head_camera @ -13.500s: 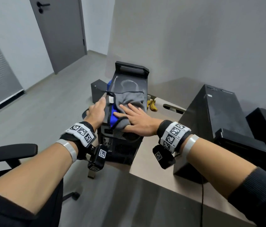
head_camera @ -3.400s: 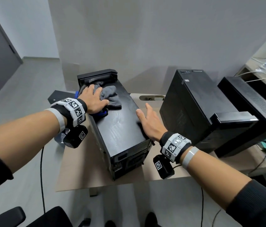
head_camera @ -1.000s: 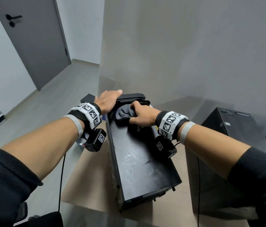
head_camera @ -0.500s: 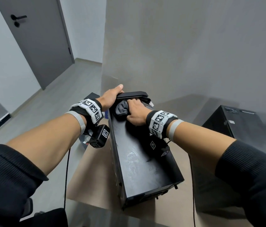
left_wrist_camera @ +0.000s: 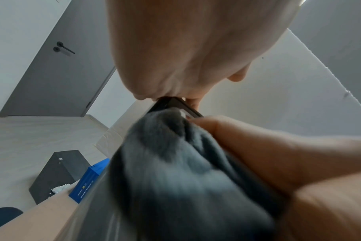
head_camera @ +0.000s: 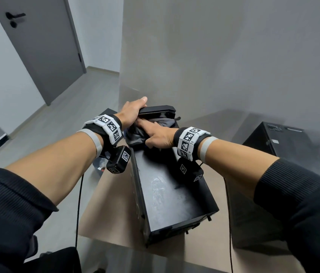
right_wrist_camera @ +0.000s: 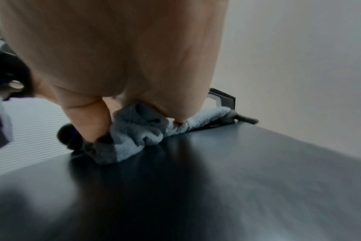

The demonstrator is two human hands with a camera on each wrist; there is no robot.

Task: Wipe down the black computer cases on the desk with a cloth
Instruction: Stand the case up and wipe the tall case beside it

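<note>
While the beige desk carries several black towers, the one lying on its side in the middle, a black computer case, reaches away toward the grey wall, its broad upper panel smeared with pale streaks. A second black tower stands to its right, well apart. Over the raised front bezel at the case's far end the left hand is curled, thumb on top, gripping it. Just beneath the bezel a bunched grey cloth lies on the panel; the right hand presses on it with fingers extended and thumb tucked against its near fold.
</note>
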